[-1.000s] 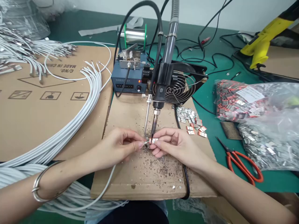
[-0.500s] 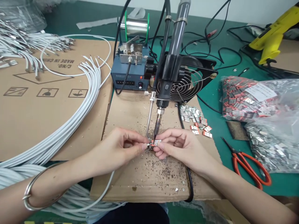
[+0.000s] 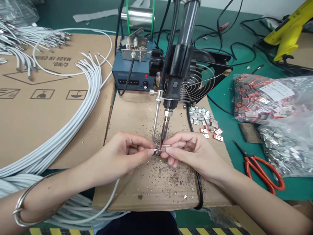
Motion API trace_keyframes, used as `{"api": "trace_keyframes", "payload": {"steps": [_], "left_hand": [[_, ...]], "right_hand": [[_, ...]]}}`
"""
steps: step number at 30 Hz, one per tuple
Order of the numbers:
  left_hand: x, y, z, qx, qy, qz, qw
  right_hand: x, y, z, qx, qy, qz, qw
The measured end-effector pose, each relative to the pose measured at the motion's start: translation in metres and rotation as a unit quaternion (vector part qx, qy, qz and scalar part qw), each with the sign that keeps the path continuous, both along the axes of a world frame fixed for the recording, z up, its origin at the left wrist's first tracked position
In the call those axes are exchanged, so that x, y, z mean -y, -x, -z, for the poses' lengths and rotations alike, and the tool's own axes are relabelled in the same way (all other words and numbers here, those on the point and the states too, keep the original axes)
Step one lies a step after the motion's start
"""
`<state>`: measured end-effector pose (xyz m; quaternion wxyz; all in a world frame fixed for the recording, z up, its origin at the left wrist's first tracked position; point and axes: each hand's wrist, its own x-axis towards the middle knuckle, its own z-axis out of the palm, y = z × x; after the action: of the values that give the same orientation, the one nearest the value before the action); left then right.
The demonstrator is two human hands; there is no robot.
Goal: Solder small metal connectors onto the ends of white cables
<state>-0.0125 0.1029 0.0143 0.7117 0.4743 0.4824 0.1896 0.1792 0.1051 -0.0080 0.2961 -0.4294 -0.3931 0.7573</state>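
Pinched in my left hand (image 3: 132, 151) is the end of a white cable (image 3: 112, 195), its thin coloured wires just past the fingertips. My right hand (image 3: 187, 148) grips a small USB connector (image 3: 165, 148) with orange plastic and a metal shell between thumb and fingers. The wire ends meet the connector's left end, right under the tip of the soldering iron (image 3: 164, 132). Beside the iron, a thin metal solder feed tube (image 3: 156, 122) comes down to the same spot. Whether the tip touches the wires is too small to tell.
A blue solder feeder (image 3: 133, 73) with a solder spool (image 3: 140, 18) stands behind. Loose connectors (image 3: 200, 116) lie right of the iron, near bagged connectors (image 3: 259, 101) and orange-handled cutters (image 3: 262, 171). Bundled white cables (image 3: 83, 114) curve along the left. A fan (image 3: 193, 85) sits behind the iron.
The camera view has shifted slightly. The connector in my right hand sits a little farther right of the iron tip, and more of the coloured wires shows at my left fingertips.
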Motion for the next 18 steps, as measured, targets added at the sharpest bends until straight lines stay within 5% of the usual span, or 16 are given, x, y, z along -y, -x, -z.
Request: {"api": "trace_keyframes", "payload": {"steps": [18], "left_hand": [[-0.0012,-0.0011,-0.0014,-0.015,0.021,0.0,1.0]], "right_hand": [[0.0006,-0.002,-0.0006,0.025,-0.001,0.004,1.0]]}}
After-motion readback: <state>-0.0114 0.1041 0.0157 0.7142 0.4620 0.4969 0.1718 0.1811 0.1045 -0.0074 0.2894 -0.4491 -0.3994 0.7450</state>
